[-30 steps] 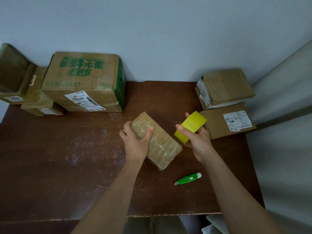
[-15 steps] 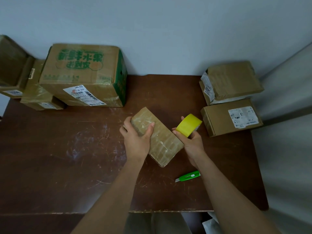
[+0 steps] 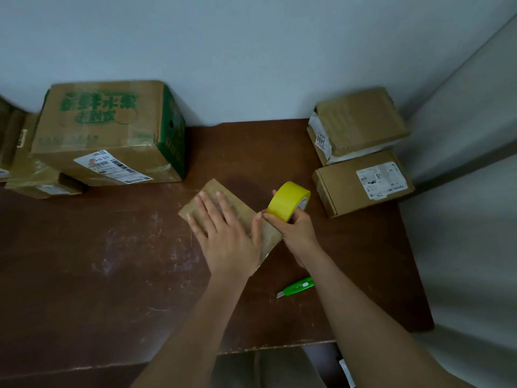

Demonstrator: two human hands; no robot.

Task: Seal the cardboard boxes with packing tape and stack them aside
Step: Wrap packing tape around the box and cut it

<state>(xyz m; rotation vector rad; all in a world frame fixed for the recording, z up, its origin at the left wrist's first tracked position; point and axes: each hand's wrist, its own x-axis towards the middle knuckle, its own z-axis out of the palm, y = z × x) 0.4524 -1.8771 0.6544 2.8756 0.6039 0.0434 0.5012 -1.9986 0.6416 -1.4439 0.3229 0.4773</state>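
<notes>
Small box [image 3: 212,204] lies mid-table [image 3: 112,275], pressed flat under left hand [image 3: 228,239], fingers spread straight. Tape roll [image 3: 288,201] gripped in right hand [image 3: 298,229], fingers curled round it, held at box's right end. Fresh strip not seen laid; box surface shiny, possibly old tape. Sealing judged barely begun. Cutter [image 3: 296,287] lies untouched near table edge. Stacking left undone.

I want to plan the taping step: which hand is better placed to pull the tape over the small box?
Probably the right hand: it grips the yellow tape roll, while the left hand lies flat on the small box.
</notes>
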